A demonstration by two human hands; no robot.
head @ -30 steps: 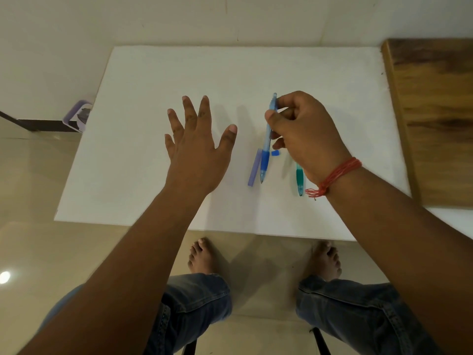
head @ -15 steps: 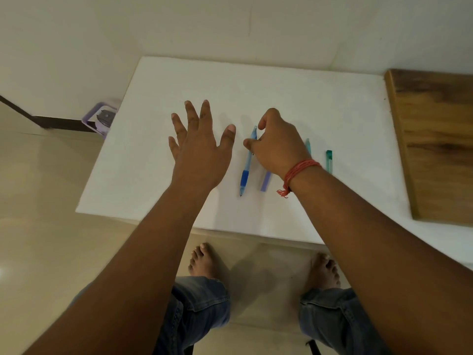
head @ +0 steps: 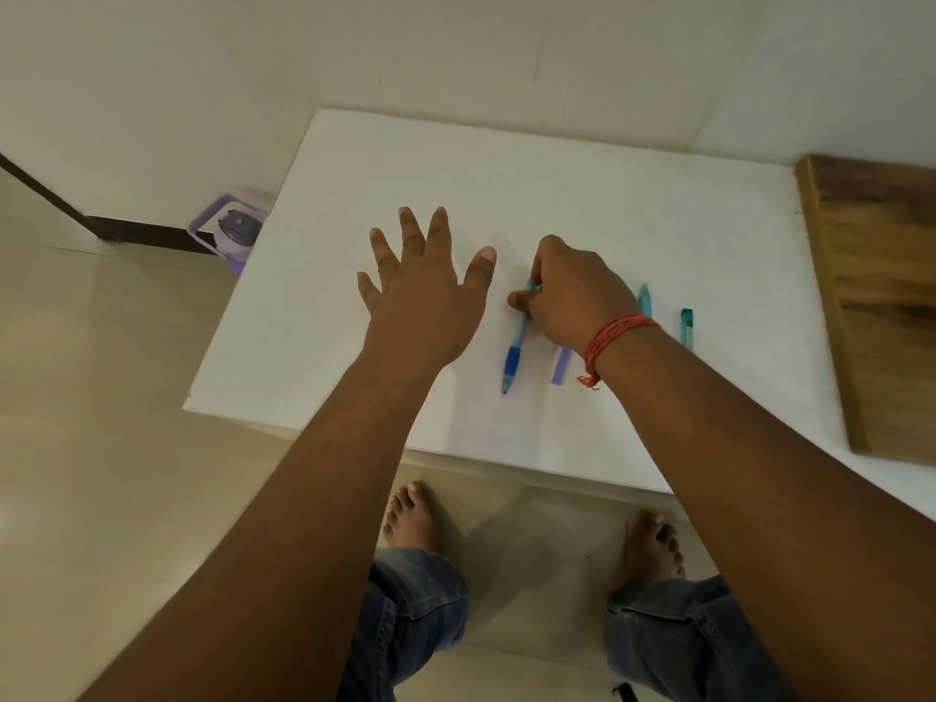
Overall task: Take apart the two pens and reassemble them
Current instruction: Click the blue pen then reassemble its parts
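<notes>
The right hand (head: 572,291) pinched the upper part of the blue pen (head: 514,357), which lay on the white table (head: 608,205). The left hand (head: 423,291) hovered beside it with fingers spread.

Bare white tabletop (head: 582,195) is lying open beyond both hands, while the left hand (head: 425,296) is spreading across the left approach to the blue pen (head: 515,354); a wooden board (head: 881,306) is walling off the right edge.

arms: bare, no sleeves | right wrist: red thread band (head: 615,336) | legs: blue jeans (head: 415,615) | feet: bare (head: 407,514)
</notes>
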